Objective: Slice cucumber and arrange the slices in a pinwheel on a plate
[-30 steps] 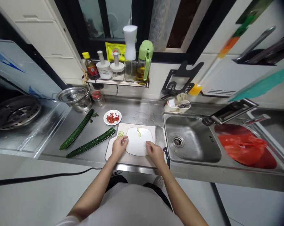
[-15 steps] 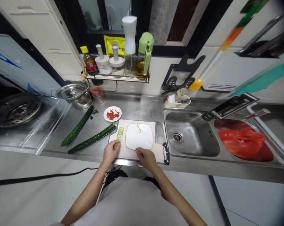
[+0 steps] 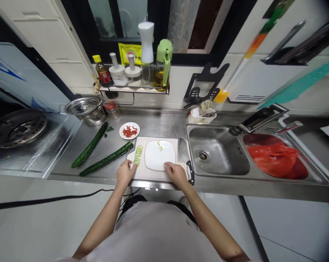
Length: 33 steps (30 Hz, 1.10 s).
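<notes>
A white plate (image 3: pixel 155 156) with rounded corners lies on a pale cutting board (image 3: pixel 150 174). A few cucumber slices (image 3: pixel 160 146) are at its far edge. Left of the plate, overlapping cucumber slices (image 3: pixel 137 154) form a row on the board. My left hand (image 3: pixel 124 174) is at the near end of this row, thumb apart from the fingers. My right hand (image 3: pixel 176 174) is at the plate's near right corner, fingers curled in; what they hold, if anything, is hidden. A black-handled kitchen knife (image 3: pixel 184 150) lies at the board's right side.
Two whole-looking cucumbers (image 3: pixel 107 160) lie left of the board, with a small white dish (image 3: pixel 129 130) of chopped red pieces behind. To the right is a double sink (image 3: pixel 221 153) with a red plastic bag (image 3: pixel 275 160). A condiment rack (image 3: pixel 134 90) hangs behind.
My left thumb and fingers have moved apart beside the slices. My right hand has slid right along the plate's near edge. The camera view has shifted slightly.
</notes>
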Each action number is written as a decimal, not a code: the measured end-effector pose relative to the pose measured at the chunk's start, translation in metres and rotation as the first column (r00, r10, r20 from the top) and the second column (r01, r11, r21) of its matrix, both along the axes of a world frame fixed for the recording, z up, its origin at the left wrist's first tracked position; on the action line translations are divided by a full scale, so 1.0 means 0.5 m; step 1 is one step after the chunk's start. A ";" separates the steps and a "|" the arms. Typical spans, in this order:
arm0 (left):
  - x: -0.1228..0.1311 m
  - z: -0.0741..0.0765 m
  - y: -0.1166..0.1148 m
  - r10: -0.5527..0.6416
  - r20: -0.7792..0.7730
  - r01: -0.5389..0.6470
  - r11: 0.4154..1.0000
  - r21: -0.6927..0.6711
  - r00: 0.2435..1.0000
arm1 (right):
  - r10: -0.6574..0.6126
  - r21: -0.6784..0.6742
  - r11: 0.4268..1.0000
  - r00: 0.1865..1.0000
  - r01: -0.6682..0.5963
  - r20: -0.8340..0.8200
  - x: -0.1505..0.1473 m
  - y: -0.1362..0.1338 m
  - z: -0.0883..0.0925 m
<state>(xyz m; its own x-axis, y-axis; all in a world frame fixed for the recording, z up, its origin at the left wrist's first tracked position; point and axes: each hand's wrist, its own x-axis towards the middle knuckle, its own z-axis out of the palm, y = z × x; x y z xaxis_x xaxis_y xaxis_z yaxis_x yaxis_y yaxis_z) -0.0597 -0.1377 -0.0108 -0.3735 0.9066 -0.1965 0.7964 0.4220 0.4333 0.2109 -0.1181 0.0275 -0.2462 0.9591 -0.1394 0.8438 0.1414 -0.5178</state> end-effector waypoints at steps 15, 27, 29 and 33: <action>0.012 -0.013 0.001 0.003 0.034 -0.005 0.997 0.071 0.999 | -0.076 0.027 0.997 0.993 0.079 -0.089 0.035 -0.008 -0.022; 0.037 -0.007 0.029 0.091 0.789 -0.369 0.912 0.179 0.608 | -0.086 0.032 0.995 0.990 0.090 -0.114 0.020 0.010 0.011; 0.048 0.011 0.039 0.067 0.849 -0.385 0.908 0.166 0.525 | -0.078 0.035 0.996 0.990 0.083 -0.119 0.013 0.015 0.018; 0.067 0.046 0.060 0.026 0.887 -0.361 0.919 0.160 0.460 | -0.063 0.044 0.996 0.979 0.073 -0.195 -0.010 0.032 0.029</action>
